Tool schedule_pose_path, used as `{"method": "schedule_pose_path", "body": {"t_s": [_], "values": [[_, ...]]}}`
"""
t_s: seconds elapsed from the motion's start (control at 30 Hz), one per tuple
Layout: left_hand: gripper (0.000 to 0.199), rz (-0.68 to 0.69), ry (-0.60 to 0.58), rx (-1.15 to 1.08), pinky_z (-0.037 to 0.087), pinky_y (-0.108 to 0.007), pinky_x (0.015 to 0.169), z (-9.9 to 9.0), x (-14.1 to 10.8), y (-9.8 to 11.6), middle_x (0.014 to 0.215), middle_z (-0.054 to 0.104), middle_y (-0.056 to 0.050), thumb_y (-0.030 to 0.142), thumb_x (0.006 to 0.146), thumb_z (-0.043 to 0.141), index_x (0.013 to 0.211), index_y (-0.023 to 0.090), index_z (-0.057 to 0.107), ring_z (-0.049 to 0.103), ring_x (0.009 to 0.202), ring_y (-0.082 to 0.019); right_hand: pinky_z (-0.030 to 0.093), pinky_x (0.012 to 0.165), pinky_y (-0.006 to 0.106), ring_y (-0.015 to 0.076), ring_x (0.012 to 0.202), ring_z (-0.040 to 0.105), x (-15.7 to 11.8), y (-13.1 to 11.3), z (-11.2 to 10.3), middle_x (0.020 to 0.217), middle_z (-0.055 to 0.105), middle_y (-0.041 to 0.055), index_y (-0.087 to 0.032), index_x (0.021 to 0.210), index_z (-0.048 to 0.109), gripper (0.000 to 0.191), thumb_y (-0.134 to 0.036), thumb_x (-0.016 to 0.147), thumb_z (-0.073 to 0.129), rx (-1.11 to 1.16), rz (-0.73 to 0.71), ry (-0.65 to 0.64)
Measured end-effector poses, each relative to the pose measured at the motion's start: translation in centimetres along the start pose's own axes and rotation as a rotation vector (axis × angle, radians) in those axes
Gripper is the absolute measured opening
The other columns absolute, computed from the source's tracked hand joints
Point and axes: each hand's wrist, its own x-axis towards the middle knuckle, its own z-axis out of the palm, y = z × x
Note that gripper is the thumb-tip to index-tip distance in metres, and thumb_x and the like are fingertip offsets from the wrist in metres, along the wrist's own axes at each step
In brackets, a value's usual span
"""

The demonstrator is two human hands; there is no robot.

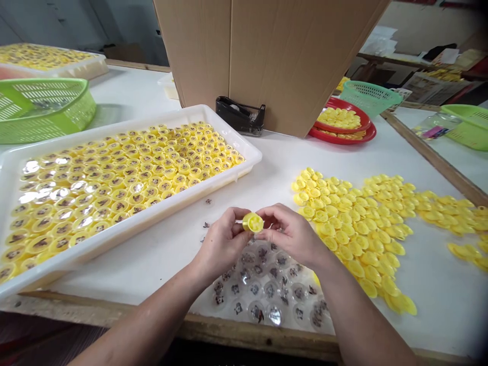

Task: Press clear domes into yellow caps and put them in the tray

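Left hand [223, 239] and right hand [293, 235] pinch yellow piece [253, 222], centre; tray [247, 148], left, looks mostly filled (loose caps [353, 223], right, clear discs [269, 290], lower centre, remain).

Tabletop [274, 173]: brightly lit, white; light apparently from overhead. Tray [248, 152]: hard white glare, broken into patches at its left end. Discs [269, 290]: smaller glints, strongest near the front edge. Cardboard [267, 51]: duller, evenly shaded. Background [68, 25]: dim, soft in detail. Upper right corner: darkened, blurred. Right-edge pieces [463, 250]: soft. Cap [253, 222]: inner detail indistinct. Wide-angle distortion: cardboard sides lean outward; tabletop's front edge bows. Below that edge: near-black.
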Motion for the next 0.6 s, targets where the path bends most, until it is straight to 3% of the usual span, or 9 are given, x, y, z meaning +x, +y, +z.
{"method": "schedule_pose_path", "body": {"t_s": [0.17,0.3,0.4,0.5,0.6], "values": [[0.027,0.051,0.017,0.075,0.048,-0.024,0.066,-0.1,0.2,-0.2,0.096,0.063,-0.005,0.015,0.077,0.059,0.104,0.018,0.057,0.061,0.077,-0.014,0.05,0.068,0.027,0.0138,0.076,0.06,-0.2,-0.1,0.7,0.085,0.063,-0.0008,-0.022,0.095,0.059,0.021,-0.02,0.075,0.065,0.218,0.099,-0.051],[0.03,-0.153,0.028,0.007,0.051,-0.027,0.063,0.3,0.4,-0.7,0.088,0.065,-0.004,0.012,0.075,0.054,0.104,0.018,0.057,0.061,0.069,-0.014,0.048,0.053,0.023,0.0128,0.065,0.061,-0.1,0.1,1.6,0.075,0.065,-0.0023,-0.022,0.09,0.058,0.014,-0.023,0.076,0.063,0.304,0.308,-0.121],[0.036,-0.28,0.016,0.021,0.051,-0.03,0.064,0.1,0.6,-0.8,0.083,0.067,-0.004,0.01,0.072,0.052,0.107,0.017,0.057,0.063,0.069,-0.016,0.049,0.053,0.023,0.0137,0.065,0.063,0.3,0.7,2.0,0.072,0.066,-0.0013,-0.02,0.085,0.059,0.013,-0.024,0.074,0.065,0.403,0.417,-0.145],[0.045,-0.315,-0.011,0.016,0.05,-0.032,0.071,-0.5,0.7,-0.2,0.086,0.068,-0.006,0.013,0.072,0.057,0.117,0.015,0.055,0.063,0.076,-0.018,0.05,0.048,0.022,0.0107,0.056,0.061,0.7,1.1,2.3,0.069,0.064,-0.0023,-0.018,0.084,0.059,0.014,-0.026,0.074,0.065,0.496,0.465,-0.174],[0.05,-0.314,-0.045,-0.049,0.048,-0.033,0.076,-1.0,0.8,0.5,0.09,0.068,-0.009,0.027,0.077,0.062,0.124,0.014,0.052,0.063,0.081,-0.019,0.049,0.045,0.022,0.0089,0.05,0.058,0.8,1.2,2.3,0.067,0.063,-0.0022,-0.017,0.081,0.059,0.013,-0.029,0.076,0.063,0.522,0.47,-0.231]]}}
